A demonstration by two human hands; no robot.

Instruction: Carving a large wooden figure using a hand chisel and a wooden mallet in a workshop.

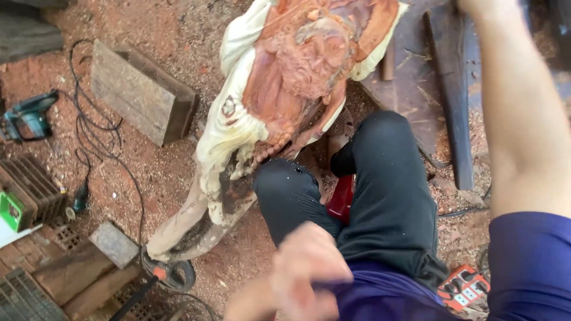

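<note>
- Left hand (pixel 309 270): blurred near the lap, fingers' state cannot be told
- Right hand: out of view; arm raised
- Wood carving (pixel 285 101): leaning on sawdust floor (pixel 178 35), before the knees
- Surroundings: wooden block (pixel 140 89), drill (pixel 27 116), cable (pixel 95 125)

Ahead of the left grip (pixel 309 267) (blurred, close to the lens) the two black-trousered knees (pixel 369 184) block the straight way, and beyond them the large carved wood figure (pixel 279 101) fills the middle. Off to that grip's left the sawdust floor (pixel 178 178) lies open as far as the grey wooden block (pixel 140 92), though a black cable (pixel 89 131) snakes across it and an angle grinder (pixel 172 273) lies near. The raised right arm (pixel 523 119) bars the other side, with dark planks (pixel 452 89) lying beyond it
</note>
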